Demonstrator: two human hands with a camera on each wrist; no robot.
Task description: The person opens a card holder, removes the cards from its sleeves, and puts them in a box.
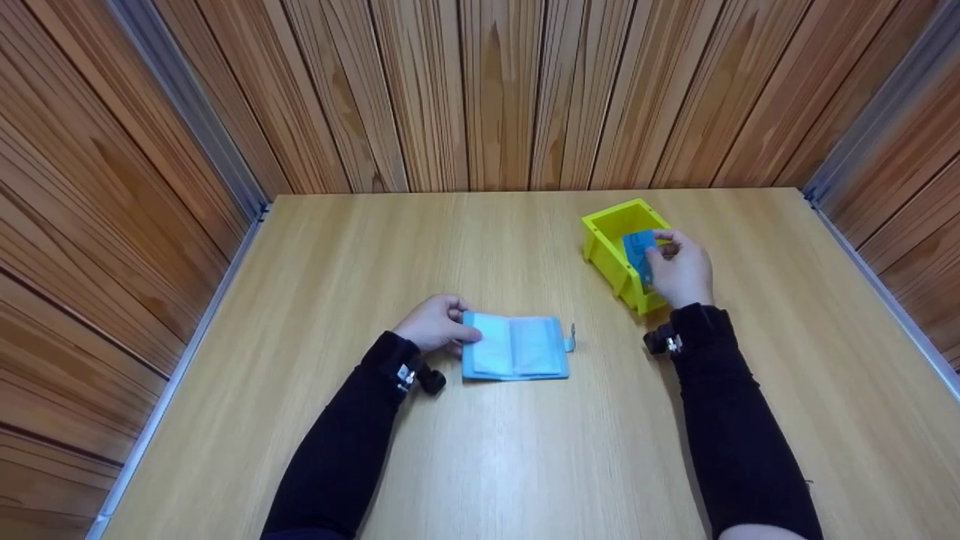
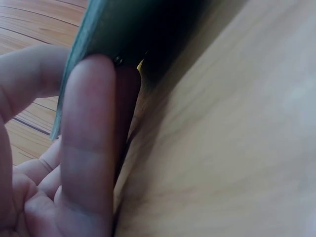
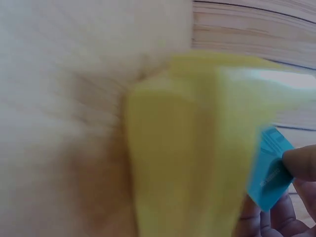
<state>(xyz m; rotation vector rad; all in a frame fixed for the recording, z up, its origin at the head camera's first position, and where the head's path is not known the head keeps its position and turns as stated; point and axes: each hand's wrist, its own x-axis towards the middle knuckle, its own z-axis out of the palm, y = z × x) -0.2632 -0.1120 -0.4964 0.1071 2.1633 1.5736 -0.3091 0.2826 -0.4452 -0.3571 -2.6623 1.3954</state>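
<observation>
A light blue card holder (image 1: 537,346) lies spread open on the table, with pale sleeves inside and a small strap with a snap at its right side. My left hand (image 1: 435,324) pinches its left edge, thumb on top and fingers underneath. In the left wrist view, the cover (image 2: 79,54) is lifted a little off the wood at that edge. My right hand (image 1: 685,271) holds a blue card (image 1: 637,249) between thumb and fingers, over the open yellow bin (image 1: 604,249). Small print shows on the card (image 3: 270,170) in the right wrist view, where the bin wall (image 3: 182,148) covers part of it.
The bin stands at the back right of the wooden table (image 1: 360,255). Wood-plank walls (image 1: 502,97) rise behind and at both sides, with metal strips (image 1: 225,292) along the side edges. Each wrist carries a small black camera (image 1: 430,379).
</observation>
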